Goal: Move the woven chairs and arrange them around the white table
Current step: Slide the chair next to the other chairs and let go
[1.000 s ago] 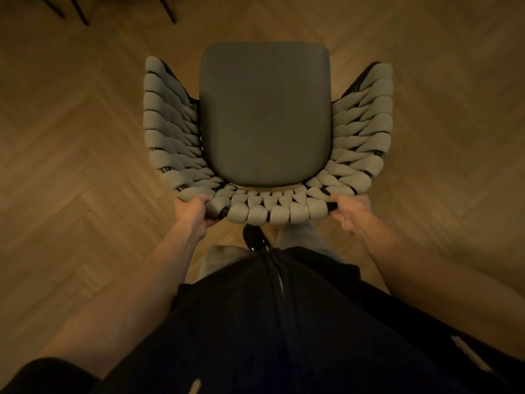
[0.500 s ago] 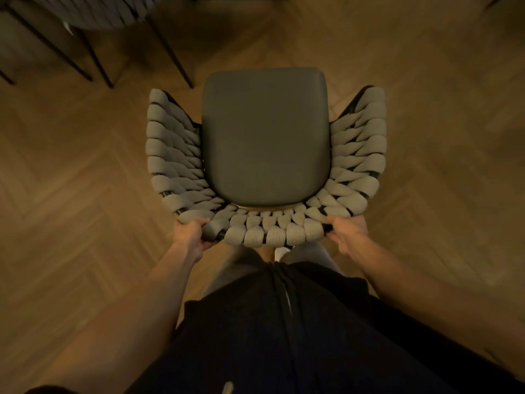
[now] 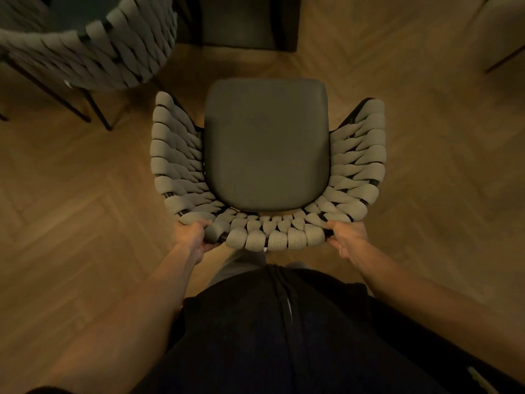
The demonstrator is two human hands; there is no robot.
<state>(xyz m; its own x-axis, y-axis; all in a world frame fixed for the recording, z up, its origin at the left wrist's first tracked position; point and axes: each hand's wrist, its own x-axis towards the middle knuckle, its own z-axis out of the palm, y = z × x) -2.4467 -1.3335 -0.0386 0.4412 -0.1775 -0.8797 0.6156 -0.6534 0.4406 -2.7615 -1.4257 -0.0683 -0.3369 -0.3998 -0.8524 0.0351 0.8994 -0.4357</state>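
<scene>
A woven chair with a grey seat cushion and thick grey braided back stands right in front of me, seen from above. My left hand grips the left end of its curved backrest rim. My right hand grips the right end of the same rim. A second woven chair on thin black legs stands at the upper left, its back turned toward me. The white table is not in sight.
A dark square block, perhaps a table base, stands on the herringbone wood floor just beyond the held chair. A thin dark leg shows at the upper right edge. My dark-clothed body fills the lower frame.
I have carried the chair forward across the floor. The second woven chair and the dark block have come into view at the top and drawn closer. Both hands keep their grip.
</scene>
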